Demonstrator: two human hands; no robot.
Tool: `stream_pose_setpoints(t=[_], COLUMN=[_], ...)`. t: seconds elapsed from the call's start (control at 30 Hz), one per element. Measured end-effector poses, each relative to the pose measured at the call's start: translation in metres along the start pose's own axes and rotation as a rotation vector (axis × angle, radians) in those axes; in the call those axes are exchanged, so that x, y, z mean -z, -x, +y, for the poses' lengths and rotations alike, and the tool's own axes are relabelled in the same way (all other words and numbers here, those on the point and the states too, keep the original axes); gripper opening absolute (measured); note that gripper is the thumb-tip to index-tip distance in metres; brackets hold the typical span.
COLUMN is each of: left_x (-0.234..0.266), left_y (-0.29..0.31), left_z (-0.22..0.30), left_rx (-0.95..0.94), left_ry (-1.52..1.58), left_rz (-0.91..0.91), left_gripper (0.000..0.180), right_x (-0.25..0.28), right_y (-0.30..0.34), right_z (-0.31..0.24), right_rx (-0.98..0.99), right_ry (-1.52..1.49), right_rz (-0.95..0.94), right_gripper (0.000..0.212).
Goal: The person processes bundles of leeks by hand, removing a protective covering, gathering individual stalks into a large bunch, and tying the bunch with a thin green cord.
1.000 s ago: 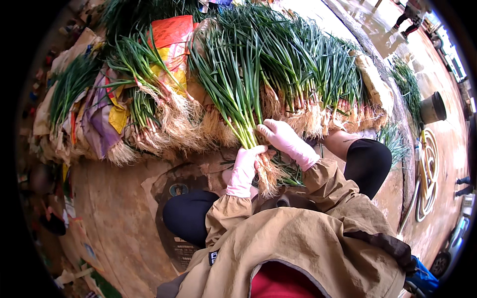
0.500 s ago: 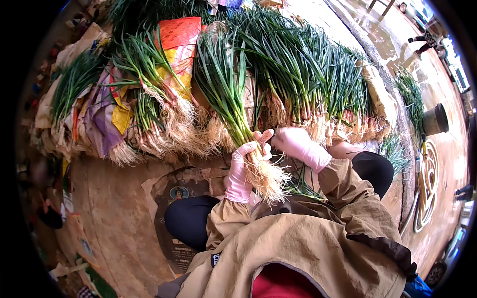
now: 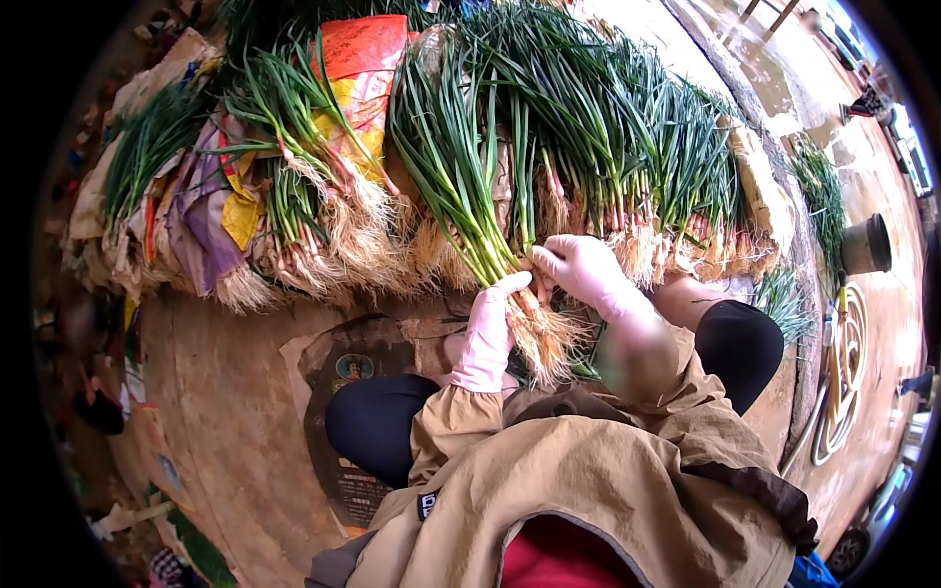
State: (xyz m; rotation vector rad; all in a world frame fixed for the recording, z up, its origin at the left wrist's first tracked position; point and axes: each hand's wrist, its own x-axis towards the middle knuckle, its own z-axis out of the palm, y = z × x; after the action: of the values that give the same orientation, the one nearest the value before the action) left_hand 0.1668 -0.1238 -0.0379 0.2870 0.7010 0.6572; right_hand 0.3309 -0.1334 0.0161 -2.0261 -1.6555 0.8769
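Note:
My left hand (image 3: 486, 336), in a pale pink glove, is closed round the base of a bunch of green garlic (image 3: 458, 206). Its long green leaves fan up and away, and its pale roots hang below the grip toward my lap. Against the right side of this bunch, my right hand (image 3: 584, 271), gloved alike, pinches a green garlic stalk (image 3: 526, 201) close to its base. Both sets of fingertips almost meet there, so the stalk's lower end is partly hidden.
A long row of green garlic (image 3: 627, 147) lies beyond my hands, roots toward me. Smaller bunches (image 3: 338, 186) rest on coloured sacks (image 3: 365, 83) at left. A dark bucket (image 3: 865, 245) and a coiled hose (image 3: 841, 377) are at right. Flattened cardboard (image 3: 230, 421) covers the ground.
My right hand, blurred and raised just right of the bunch before, now pinches a stalk against it. The bunch in my left hand has shifted slightly, its leaves still pointing away.

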Motion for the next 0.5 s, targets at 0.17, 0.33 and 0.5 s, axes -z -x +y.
stream_pose_setpoints(t=[0.17,0.33,0.5], left_x=[-0.002,-0.002,0.011], left_y=[-0.005,0.001,0.004], left_z=[-0.004,-0.004,-0.006], left_rx=[0.024,0.017,0.104], left_ry=[-0.005,0.061,0.096], left_rz=[0.094,-0.035,-0.05], left_gripper=[0.02,0.018,0.021], right_x=[-0.044,-0.06,-0.059], right_y=[-0.028,-0.042,-0.042], right_z=[0.029,0.058,0.041], right_rx=[-0.074,0.021,-0.271], right_ry=[-0.9,-0.565,-1.39], right_rz=[-0.112,0.356,-0.105], right_gripper=[0.038,0.03,0.026])
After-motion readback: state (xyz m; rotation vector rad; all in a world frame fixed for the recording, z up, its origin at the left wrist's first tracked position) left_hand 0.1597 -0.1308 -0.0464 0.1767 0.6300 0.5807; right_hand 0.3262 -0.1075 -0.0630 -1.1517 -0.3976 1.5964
